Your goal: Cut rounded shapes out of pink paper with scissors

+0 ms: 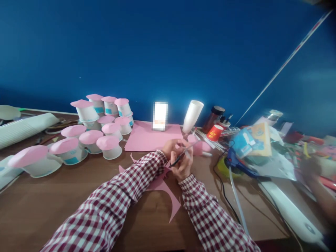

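My right hand (182, 163) is closed round slim scissors (177, 160); their dark handle end points toward me and their outline is partly covered by my fingers. Touching it, my left hand (172, 148) has its fingers bent in at the same spot; what they pinch is hidden. Below both hands lie cut pink paper scraps (168, 196) with curved edges. Just behind is a stack of pink paper sheets (141, 136). To the right of my fingers rest pink paper pieces (202, 146).
Several white cups topped with pink paper cones (109, 142) fill the left, some stacked. A phone-like bright screen (160, 115) stands behind the sheets. Right are a tall white cup stack (193, 113), a red paper cup (215, 133), a blue glue gun (241, 164), a white power strip (291, 210) and another person's blurred arm (327, 196).
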Demonstrator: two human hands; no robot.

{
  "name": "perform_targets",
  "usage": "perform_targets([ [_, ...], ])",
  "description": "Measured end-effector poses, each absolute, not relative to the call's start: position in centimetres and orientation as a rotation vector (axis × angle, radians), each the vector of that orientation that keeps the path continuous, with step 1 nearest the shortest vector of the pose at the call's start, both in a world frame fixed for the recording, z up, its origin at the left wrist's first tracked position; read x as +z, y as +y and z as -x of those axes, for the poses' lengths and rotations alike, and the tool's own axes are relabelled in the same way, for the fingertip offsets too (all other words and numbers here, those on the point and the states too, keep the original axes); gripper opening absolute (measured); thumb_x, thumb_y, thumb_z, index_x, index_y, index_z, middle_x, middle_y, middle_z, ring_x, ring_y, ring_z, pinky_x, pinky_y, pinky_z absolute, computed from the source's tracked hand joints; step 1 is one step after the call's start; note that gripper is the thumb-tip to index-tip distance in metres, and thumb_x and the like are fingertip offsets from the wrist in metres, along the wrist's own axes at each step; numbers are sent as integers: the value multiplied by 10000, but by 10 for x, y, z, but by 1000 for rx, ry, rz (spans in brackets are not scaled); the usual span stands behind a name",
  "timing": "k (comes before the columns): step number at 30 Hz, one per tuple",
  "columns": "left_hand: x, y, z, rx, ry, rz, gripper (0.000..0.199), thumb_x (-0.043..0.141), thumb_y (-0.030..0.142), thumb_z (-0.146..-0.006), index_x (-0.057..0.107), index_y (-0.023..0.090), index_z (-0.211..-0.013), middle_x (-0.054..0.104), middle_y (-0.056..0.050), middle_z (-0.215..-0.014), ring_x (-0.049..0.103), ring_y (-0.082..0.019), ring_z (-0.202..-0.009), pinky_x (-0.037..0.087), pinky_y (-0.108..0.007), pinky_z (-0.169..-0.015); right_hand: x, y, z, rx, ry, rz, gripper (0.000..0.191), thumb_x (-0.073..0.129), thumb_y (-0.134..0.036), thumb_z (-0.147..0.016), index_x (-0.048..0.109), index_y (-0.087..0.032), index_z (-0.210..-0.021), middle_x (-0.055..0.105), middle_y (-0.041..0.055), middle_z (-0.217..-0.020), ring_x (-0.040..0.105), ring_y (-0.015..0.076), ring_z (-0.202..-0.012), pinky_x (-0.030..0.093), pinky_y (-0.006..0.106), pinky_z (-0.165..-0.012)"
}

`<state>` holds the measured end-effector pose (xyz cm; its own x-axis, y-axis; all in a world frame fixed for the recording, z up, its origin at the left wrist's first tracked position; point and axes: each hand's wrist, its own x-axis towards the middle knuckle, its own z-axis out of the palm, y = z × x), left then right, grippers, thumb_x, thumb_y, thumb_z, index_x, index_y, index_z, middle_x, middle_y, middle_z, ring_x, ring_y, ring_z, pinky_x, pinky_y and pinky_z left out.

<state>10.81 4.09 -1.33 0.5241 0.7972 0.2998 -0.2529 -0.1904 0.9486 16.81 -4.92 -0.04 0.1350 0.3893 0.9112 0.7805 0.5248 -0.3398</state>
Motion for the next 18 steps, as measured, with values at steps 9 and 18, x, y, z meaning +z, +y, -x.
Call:
perform_targets([
  [9, 36, 55, -79, 1266, 587, -1041, 318, 721, 384, -683, 511, 171, -790, 564, 37, -673, 585, -92, -620, 542, -289, -688, 0, -47, -164, -271, -1568, 1097, 409, 537, -251, -854, 449, -178, -1247, 577, 147, -1126, 536, 297, -1089, 463, 521, -908],
  [18, 36, 40, 3, 1572, 1077, -1885, 149, 568, 261, -806, 607, 162, -911, 673, -52, -869, 650, -172, -820, 533, -328, -789, -7, -38, -161, 103, -1442, 1232, 364, 530, -280, -889, 470, -153, -1225, 608, 118, -1042, 595, 226, -957, 493, 395, -820],
])
